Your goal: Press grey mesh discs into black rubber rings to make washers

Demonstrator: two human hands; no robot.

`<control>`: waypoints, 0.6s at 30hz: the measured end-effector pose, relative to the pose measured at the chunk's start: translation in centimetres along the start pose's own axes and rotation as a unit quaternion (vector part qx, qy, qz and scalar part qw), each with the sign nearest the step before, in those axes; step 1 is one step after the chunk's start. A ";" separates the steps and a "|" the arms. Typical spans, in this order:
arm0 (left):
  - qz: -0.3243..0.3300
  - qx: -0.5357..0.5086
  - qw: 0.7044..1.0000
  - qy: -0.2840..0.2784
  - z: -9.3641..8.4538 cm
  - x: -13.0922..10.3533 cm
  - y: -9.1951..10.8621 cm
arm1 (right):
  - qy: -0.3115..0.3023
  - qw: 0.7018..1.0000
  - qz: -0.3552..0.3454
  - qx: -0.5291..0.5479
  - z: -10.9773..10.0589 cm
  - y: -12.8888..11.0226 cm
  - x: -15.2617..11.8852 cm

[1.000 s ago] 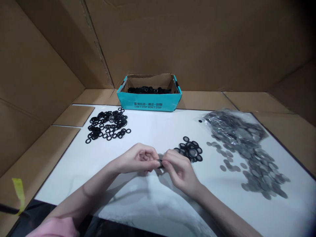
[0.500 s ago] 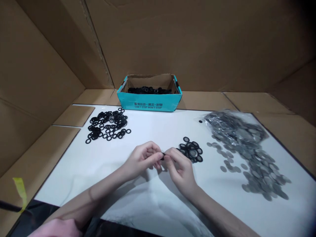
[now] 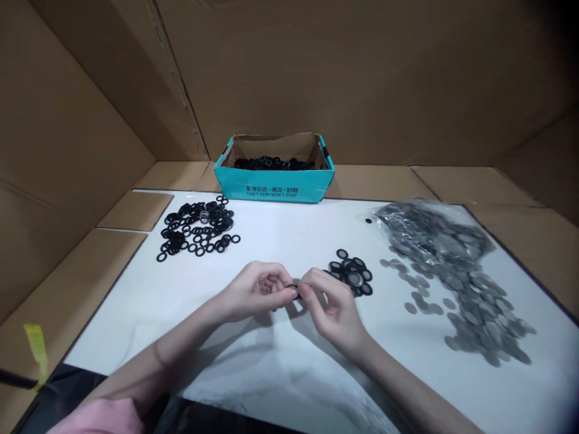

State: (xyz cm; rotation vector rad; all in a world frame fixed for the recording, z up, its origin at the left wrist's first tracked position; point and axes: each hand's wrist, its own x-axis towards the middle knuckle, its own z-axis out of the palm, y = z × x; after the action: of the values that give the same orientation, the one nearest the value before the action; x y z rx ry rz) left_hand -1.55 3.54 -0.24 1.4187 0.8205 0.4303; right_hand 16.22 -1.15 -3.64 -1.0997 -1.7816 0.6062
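Closest in, well in front of the blue box [image 3: 274, 185] and to its left, a pink sleeve [image 3: 102, 417] covered part of the left arm, and a strip of yellow tape [image 3: 37, 352] clung to a dark rod [image 3: 18, 378]. Straight in front of the box, above the white table [image 3: 280, 232], the 2 hands met at 1 black ring [image 3: 294, 290]. The left hand [image 3: 260, 292] was nearly closed, its thumb and a finger pinching the ring's left edge, the other fingers loosely curled. The right hand [image 3: 333, 310] was half curled, its thumb and forefinger pinching the opposite edge. A bit of grey showed at the ring; whether a disc was seated in it could not be told.

In front of the box and to its right, many loose grey discs [image 3: 486, 322] were spread over the table. Nearer the box's centre line, just beyond the right hand, lay a small heap of black-rimmed grey discs [image 3: 355, 278]. Left of the box and in front of it, black rings [image 3: 199, 230] lay in a broad pile. Right of the box, a clear plastic bag [image 3: 425, 232] held more grey discs, with 1 small black dot [image 3: 368, 220] beside it. The box itself held black pieces [image 3: 274, 163], and behind it rose a cardboard wall [image 3: 339, 78].
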 end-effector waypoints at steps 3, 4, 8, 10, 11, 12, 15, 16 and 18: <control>-0.006 0.021 1.000 -0.021 -0.7 0.1 -0.1 | -0.017 1.000 -0.015 -0.012 0.0 -0.1 0.2; -0.007 0.025 0.999 -0.021 -0.8 0.2 -0.2 | -0.028 0.999 -0.021 -0.016 0.0 0.0 0.3; -0.005 0.029 1.000 0.004 -0.7 0.2 -0.4 | -0.067 0.997 -0.037 -0.021 -0.4 0.4 0.6; 0.001 0.024 0.999 0.022 -0.2 0.1 -0.4 | -0.058 0.998 -0.031 -0.020 -0.5 0.5 0.7; 0.003 0.010 1.000 0.028 0.1 0.1 -0.4 | -0.046 0.998 -0.025 -0.020 -0.5 0.5 0.7; 0.002 -0.010 0.999 0.033 0.4 0.1 -0.4 | -0.033 0.999 -0.020 -0.020 -0.5 0.5 0.6; -0.004 -0.070 0.997 0.045 1.2 0.1 -0.5 | -0.003 1.000 -0.015 -0.019 -0.4 0.4 0.4; -0.004 -0.075 0.996 0.049 1.3 0.2 -0.5 | 0.004 1.000 -0.018 -0.019 -0.3 0.3 0.4; -0.002 -0.052 0.998 0.045 1.2 0.2 -0.3 | 0.016 0.999 -0.026 -0.019 -0.1 0.1 0.2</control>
State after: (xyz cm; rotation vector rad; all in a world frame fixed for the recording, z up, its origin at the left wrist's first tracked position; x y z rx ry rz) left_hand -0.63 2.79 -0.68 1.3092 0.8617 0.5284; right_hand 16.36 -0.92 -3.60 -1.0788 -1.7954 0.5227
